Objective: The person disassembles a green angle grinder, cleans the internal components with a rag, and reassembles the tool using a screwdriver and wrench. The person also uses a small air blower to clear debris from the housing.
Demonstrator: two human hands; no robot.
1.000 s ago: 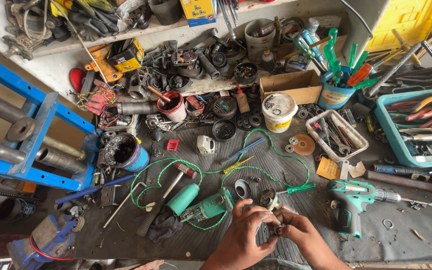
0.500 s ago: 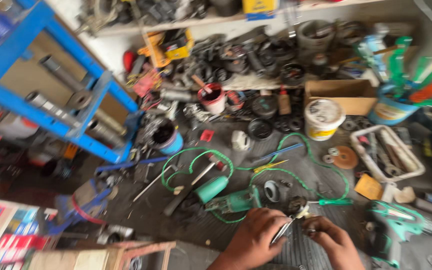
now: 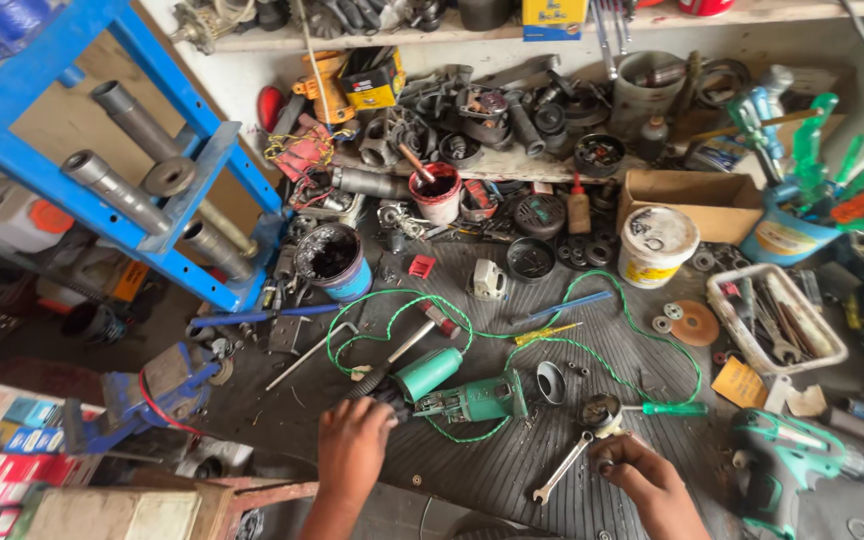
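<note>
My left hand (image 3: 352, 445) lies at the front of the ribbed bench mat, its fingers curled over the black rear end of a green power tool (image 3: 457, 392) that lies on its side with its casing open. My right hand (image 3: 644, 482) is further right and pinches a small dark part (image 3: 605, 465) at its fingertips. A round metal piece (image 3: 600, 410) and a green-handled screwdriver (image 3: 674, 408) lie just above that hand. An open-ended spanner (image 3: 560, 467) rests between my two hands. The tool's green cable (image 3: 562, 345) loops across the mat.
A blue steel press frame (image 3: 102, 110) with grey cylinders stands at the left, and a blue vise (image 3: 152, 385) sits below it. Behind are a grease tub (image 3: 332, 262), a white bucket (image 3: 656, 246), a cardboard box (image 3: 697, 200) and a tool tray (image 3: 777, 322). A green drill (image 3: 802, 462) lies right.
The view has swung left and back. My hands, earlier together on a small part, have separated: the left has moved to the green tool, the right stays with the part.
</note>
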